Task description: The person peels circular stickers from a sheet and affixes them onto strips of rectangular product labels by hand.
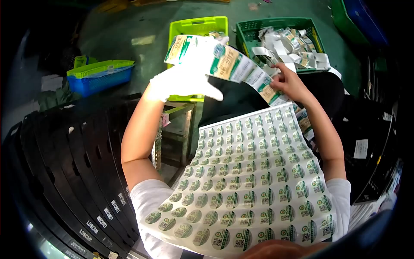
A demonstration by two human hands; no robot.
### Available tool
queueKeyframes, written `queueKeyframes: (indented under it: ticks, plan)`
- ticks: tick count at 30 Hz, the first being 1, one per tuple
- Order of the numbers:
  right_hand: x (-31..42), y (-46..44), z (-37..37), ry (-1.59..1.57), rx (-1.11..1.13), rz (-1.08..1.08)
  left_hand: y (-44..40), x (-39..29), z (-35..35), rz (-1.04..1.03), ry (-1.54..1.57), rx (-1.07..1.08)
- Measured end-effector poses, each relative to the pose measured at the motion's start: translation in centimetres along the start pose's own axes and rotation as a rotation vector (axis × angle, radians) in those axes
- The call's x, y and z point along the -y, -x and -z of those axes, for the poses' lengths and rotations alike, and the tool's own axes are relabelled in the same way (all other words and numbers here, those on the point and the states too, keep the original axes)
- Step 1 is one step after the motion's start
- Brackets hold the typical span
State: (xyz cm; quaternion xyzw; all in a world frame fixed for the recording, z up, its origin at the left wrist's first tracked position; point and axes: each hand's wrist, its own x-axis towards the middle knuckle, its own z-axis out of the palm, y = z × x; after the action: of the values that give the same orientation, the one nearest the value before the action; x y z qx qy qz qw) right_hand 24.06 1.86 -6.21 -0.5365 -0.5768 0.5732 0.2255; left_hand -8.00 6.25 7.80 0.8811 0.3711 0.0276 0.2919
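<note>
A strip of joined printed packets (230, 63) in green, white and tan runs between my two hands and hangs down past my right wrist. My left hand (183, 80) wears a white glove, strongly overexposed. The strip lies across its fingers, with the thumb held apart below; the exact grip is washed out by glare. My bare right hand (288, 85) pinches the strip's edge between thumb and fingers. Below them, a sheet of round green-and-white QR-code stickers (241, 172) drapes over my front like an apron.
Behind my left hand stands a lime-green crate (198, 20). A dark green crate (276, 21) at the right holds crumpled strips and packets (293, 43). Blue and lime baskets (101, 80) lie at left. Black LOSCAM panels (82, 172) line my left side, beside a metal frame (187, 116).
</note>
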Motion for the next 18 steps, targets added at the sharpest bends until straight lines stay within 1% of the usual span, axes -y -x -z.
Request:
queueKeyframes:
  ticks: [1, 3, 4, 5, 6, 7, 9, 10, 11, 13, 14, 15, 18]
  plan:
    - [1.0, 0.1, -0.3, -0.04, 0.007, 0.023, 0.2, -0.1, -0.5, -0.158, 0.224, -0.193]
    - [3.1, 0.5, -0.6, 0.001, 0.026, 0.017, -0.3, -0.1, -1.1, 0.216, 0.832, -0.047]
    - [3.1, 0.6, -0.7, -0.009, 0.07, 0.019, -0.4, 1.4, -1.8, 0.259, 0.475, -0.16]
    - [4.2, 0.9, -0.6, 0.04, 0.094, 0.023, -0.7, 1.4, -3.3, 0.223, 0.899, -0.364]
    - [4.5, 0.8, -0.2, 0.134, -0.004, 0.095, -1.1, 0.6, -4.3, 0.11, 1.304, -0.567]
    - [4.8, 0.3, 0.4, 0.229, -0.099, 0.167, -1.1, -0.2, -4.6, 0.245, 1.606, -0.658]
    - [7.9, -0.3, 1.4, 0.064, -0.319, 0.211, -0.7, 1.7, -6.4, 0.203, 1.257, -0.703]
    - [9.2, -0.6, 2.1, 0.129, -0.319, 0.285, -0.7, 2.6, -7.3, 0.177, 1.083, -0.721]
    - [11.3, 0.1, 1.6, 0.099, -0.281, 0.389, -0.6, 1.5, -7.1, 0.197, 0.91, -0.711]
    - [13.0, 0.5, 0.3, 0.22, -0.156, 0.522, -1.1, -0.5, -7.7, 0.212, 1.065, -0.776]
    - [14.2, 0.8, -0.7, 0.267, -0.115, 0.622, -1.0, -0.7, -8.0, 0.223, 1.084, -0.727]
    - [14.9, 0.9, -1.2, 0.36, -0.09, 0.613, -0.9, -0.9, -8.2, 0.212, 1.084, -0.733]
    - [15.9, 0.3, -1.8, 0.435, -0.018, 0.571, -1.1, -1.8, -8.6, 0.188, 1.105, -0.746]
